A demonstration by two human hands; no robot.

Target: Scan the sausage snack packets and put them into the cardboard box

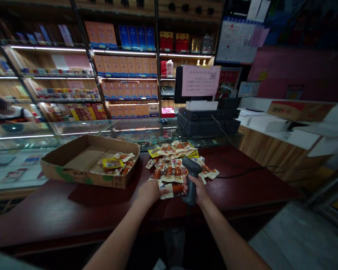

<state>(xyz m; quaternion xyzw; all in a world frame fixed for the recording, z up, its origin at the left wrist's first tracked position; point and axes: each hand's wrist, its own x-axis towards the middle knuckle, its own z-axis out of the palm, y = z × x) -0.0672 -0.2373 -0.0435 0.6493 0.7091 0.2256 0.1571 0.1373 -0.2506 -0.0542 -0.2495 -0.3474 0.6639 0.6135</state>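
Observation:
My right hand (pixel 198 185) is wrapped round the grip of a dark barcode scanner (pixel 190 168), its head tilted up and to the left. My left hand (pixel 148 193) pinches the left end of a packaged sausage (pixel 173 190) in clear and white wrapping. That packet's right end reaches the scanner and the right fingertips. Just beyond both hands lies a pile of similar sausage packets (pixel 173 150), with a few yellow ones among them. To the left stands an open cardboard box (pixel 83 178) holding several more packets (pixel 121 163) in its right side.
The dark red table (pixel 101 210) carries all this. Behind it are a glass counter (pixel 124 131), a register screen with a pink notice (pixel 199 80) and shelves of boxed goods (pixel 126 67). A cable (pixel 242 174) runs right. A person (pixel 9 112) is at far left.

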